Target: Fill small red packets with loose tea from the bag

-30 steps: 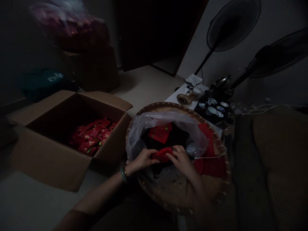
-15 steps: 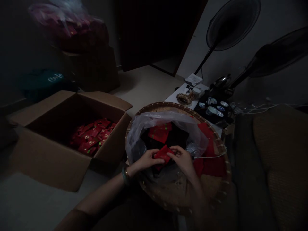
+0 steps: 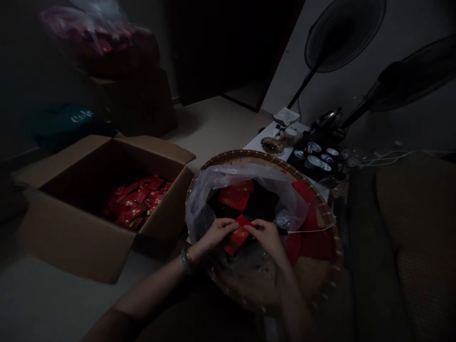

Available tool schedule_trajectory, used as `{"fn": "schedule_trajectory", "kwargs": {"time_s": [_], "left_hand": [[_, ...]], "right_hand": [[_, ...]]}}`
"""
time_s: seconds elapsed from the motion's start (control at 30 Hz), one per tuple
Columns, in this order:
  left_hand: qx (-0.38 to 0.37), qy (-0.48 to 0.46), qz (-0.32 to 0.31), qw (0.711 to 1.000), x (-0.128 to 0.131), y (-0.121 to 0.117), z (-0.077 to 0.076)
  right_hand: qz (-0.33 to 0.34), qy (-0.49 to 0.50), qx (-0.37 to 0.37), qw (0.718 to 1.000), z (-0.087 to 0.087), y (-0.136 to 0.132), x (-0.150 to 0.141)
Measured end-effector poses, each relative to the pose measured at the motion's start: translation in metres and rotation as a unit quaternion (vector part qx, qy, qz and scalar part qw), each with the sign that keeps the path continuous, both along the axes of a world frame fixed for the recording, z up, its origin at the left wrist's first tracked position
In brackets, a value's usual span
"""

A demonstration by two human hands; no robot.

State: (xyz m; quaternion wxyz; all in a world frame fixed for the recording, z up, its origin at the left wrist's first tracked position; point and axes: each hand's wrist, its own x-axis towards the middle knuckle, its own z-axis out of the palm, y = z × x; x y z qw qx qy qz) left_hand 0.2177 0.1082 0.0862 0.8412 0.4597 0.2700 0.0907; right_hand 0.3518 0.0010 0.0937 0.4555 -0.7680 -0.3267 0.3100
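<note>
Between my two hands is a small red packet (image 3: 238,236) with light printing and a green stripe on its face. My left hand (image 3: 218,232), with bangles at the wrist, pinches its left edge. The fingers of my right hand (image 3: 264,233) are closed on its upper right edge. Below them a clear plastic bag (image 3: 200,202) stands wide in a round woven bamboo tray (image 3: 306,275). Inside the bag, dark contents lie with another red packet (image 3: 235,195) at the back. More red pieces (image 3: 315,242) lie in the tray's right side.
An open cardboard box (image 3: 85,237) with many red packets (image 3: 140,202) stands at the left. Behind the tray is a low table (image 3: 254,138) with small cups (image 3: 313,162). Two fans (image 3: 345,35) stand at the upper right. A white cord (image 3: 313,231) crosses the tray.
The red packet now shows its printed face and green stripe, hanging lower between my hands. My fingers have shifted along its upper edges. The tray and box stay in place.
</note>
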Motion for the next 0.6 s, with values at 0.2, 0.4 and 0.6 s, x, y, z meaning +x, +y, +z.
{"fn": "schedule_trajectory", "kwargs": {"time_s": [0.2, 0.4, 0.6], "left_hand": [[-0.010, 0.001, -0.003, 1.000, -0.001, -0.001, -0.006], [0.008, 0.020, -0.074, 0.997, 0.001, -0.005, -0.016], [-0.077, 0.011, -0.001, 0.997, 0.005, -0.001, -0.018]], "right_hand": [[0.017, -0.027, 0.019, 0.999, -0.002, 0.004, -0.002], [0.024, -0.070, 0.018, 0.997, -0.008, 0.000, 0.004], [0.085, -0.299, -0.041, 0.950, -0.024, -0.023, 0.039]]}}
